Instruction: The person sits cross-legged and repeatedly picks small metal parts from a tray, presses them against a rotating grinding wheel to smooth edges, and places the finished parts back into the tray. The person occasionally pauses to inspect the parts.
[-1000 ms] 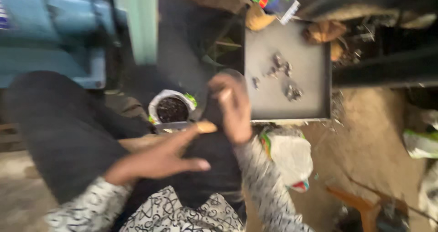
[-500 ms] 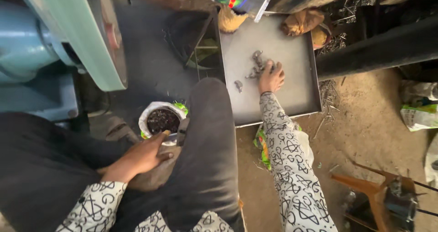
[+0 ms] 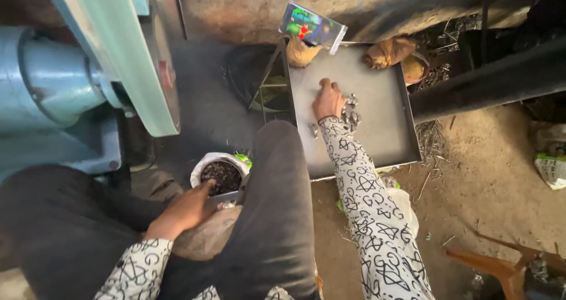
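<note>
Head view looks down on us seated over dirt ground, our dark-trousered knee [image 3: 277,205] running up the middle. At about one o'clock lies a flat grey metal tray [image 3: 383,129], and our right hand [image 3: 328,99] rests on it, palm down, fingers curled over a small heap of shiny metal pieces [image 3: 351,115]. We cannot tell whether the fingers actually pinch any piece or only press on the heap; some pieces show just beside the hand at its three o'clock edge, and one lies apart near the wrist at seven o'clock [image 3: 314,130]. The patterned black-and-white sleeve [image 3: 371,217] runs back from that hand toward five o'clock.

Our left hand [image 3: 186,211] sits low at about eight o'clock, loosely open, its fingertips touching the rim of a white bag [image 3: 203,165] rolled down around dark, crumbly contents [image 3: 221,176]. The palm lies on a dusty greyish bundle [image 3: 203,238] against the knee. The bag stands on the ground between our legs, well apart from the tray.

At twelve o'clock a bright multicoloured packet [image 3: 312,27] leans on the tray's far edge, with crumpled brown cloth [image 3: 389,51] just beside it at one o'clock. A pale green and blue machine [image 3: 100,70] fills the ten o'clock side. A dark pipe [image 3: 489,79] crosses at two o'clock, and a wooden piece [image 3: 495,267] lies at four o'clock.
</note>
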Available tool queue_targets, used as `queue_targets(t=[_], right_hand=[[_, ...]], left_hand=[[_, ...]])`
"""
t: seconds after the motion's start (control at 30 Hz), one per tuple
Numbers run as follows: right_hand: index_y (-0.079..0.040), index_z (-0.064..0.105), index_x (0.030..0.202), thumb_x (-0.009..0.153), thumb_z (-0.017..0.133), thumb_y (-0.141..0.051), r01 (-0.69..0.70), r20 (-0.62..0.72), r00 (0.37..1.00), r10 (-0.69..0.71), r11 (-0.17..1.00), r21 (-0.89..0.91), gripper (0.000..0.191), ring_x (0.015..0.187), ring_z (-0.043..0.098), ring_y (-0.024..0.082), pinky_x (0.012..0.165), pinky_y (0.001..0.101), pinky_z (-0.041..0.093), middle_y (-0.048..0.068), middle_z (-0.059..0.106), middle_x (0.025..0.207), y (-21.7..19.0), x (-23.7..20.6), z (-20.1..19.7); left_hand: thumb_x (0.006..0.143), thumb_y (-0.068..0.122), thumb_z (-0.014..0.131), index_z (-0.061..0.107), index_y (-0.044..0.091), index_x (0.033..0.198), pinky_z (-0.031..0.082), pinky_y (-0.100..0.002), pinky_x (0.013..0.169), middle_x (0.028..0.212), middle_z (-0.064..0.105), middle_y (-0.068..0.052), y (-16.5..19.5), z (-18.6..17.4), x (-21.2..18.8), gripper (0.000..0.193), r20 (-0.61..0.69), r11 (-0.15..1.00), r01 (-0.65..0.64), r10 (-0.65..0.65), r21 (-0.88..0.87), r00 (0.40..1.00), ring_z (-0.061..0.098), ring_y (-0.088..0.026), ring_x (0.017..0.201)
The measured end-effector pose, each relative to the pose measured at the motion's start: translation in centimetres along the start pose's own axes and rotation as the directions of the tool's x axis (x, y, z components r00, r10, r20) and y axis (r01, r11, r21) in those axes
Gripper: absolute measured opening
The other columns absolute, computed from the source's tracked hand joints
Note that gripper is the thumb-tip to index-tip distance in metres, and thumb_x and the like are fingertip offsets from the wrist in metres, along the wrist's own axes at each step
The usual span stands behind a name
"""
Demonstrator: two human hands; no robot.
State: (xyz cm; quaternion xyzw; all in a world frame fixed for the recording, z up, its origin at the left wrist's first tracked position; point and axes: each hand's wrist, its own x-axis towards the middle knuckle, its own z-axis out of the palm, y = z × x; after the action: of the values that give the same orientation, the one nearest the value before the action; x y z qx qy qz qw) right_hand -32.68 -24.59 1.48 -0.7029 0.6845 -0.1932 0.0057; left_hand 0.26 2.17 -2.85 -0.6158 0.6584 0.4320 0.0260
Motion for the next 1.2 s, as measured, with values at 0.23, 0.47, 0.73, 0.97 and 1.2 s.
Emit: queue_targets(t=[0.23, 0.47, 0.73, 0.97, 1.2], right_hand=[[-0.003, 0.069, 0.114, 0.084, 0.068, -0.008, -0.066, 0.214, 0.966, -0.144, 0.664, 0.745, 0.030, 0.082, 0.076, 0.021, 0.075, 0.0341, 0.061, 0.012, 0.076, 0.091, -11.4, -7.3, -1.0], [-0.003, 0.072, 0.109, 0.091, 0.076, -0.011, -0.206, 0.384, 0.861, -0.333, 0.463, 0.862, 0.021, 0.091, 0.075, 0.013, 0.083, 0.0293, 0.062, 0.007, 0.078, 0.098, -22.5, -17.2, 0.6], [-0.002, 0.074, 0.116, 0.095, 0.075, -0.023, -0.143, 0.377, 0.802, -0.464, 0.463, 0.875, 0.029, 0.089, 0.074, 0.011, 0.082, 0.0290, 0.061, 0.009, 0.079, 0.101, -20.8, -17.1, 0.6], [0.002, 0.073, 0.115, 0.100, 0.070, -0.019, -0.622, 0.634, 0.715, -0.295, 0.144, 0.769, 0.026, 0.086, 0.070, 0.012, 0.075, 0.0277, 0.058, 0.006, 0.075, 0.101, -19.9, -16.7, 2.1], [0.004, 0.070, 0.118, 0.104, 0.064, -0.018, -0.715, 0.684, 0.652, -0.328, 0.034, 0.698, 0.027, 0.083, 0.067, 0.011, 0.077, 0.0239, 0.057, 0.005, 0.071, 0.095, -19.6, -14.7, 3.1]], left_hand=[[0.098, 0.028, 0.060, 0.061, 0.009, 0.136, 0.056, -0.039, 0.101, 0.126, 0.072, -0.015, 3.4, -3.3, 0.9, 0.043, -0.253, 0.576, -0.154, -0.094, -0.803, 0.963, 0.073, -0.027, 0.115], [0.108, 0.021, 0.053, 0.059, 0.003, 0.130, 0.054, -0.043, 0.108, 0.125, 0.066, -0.013, 0.6, -5.5, -0.7, 0.030, -0.231, -0.300, -0.316, -0.287, -0.900, 0.930, 0.065, -0.027, 0.120], [0.104, 0.025, 0.055, 0.066, 0.003, 0.120, 0.056, -0.041, 0.103, 0.116, 0.073, -0.013, 0.9, -5.5, -0.2, 0.029, -0.139, -0.306, -0.269, -0.388, -0.913, 0.911, 0.070, -0.027, 0.112], [0.104, 0.029, 0.056, 0.065, 0.004, 0.121, 0.054, -0.040, 0.097, 0.115, 0.073, -0.013, 1.6, -4.8, 0.6, 0.032, -0.143, -0.346, -0.284, -0.381, -0.894, 0.914, 0.071, -0.025, 0.103], [0.106, 0.023, 0.055, 0.059, 0.010, 0.126, 0.049, -0.039, 0.105, 0.117, 0.068, -0.003, 2.2, -3.9, 1.4, 0.025, -0.296, -0.431, -0.342, -0.173, -0.835, 0.939, 0.065, -0.018, 0.111]])
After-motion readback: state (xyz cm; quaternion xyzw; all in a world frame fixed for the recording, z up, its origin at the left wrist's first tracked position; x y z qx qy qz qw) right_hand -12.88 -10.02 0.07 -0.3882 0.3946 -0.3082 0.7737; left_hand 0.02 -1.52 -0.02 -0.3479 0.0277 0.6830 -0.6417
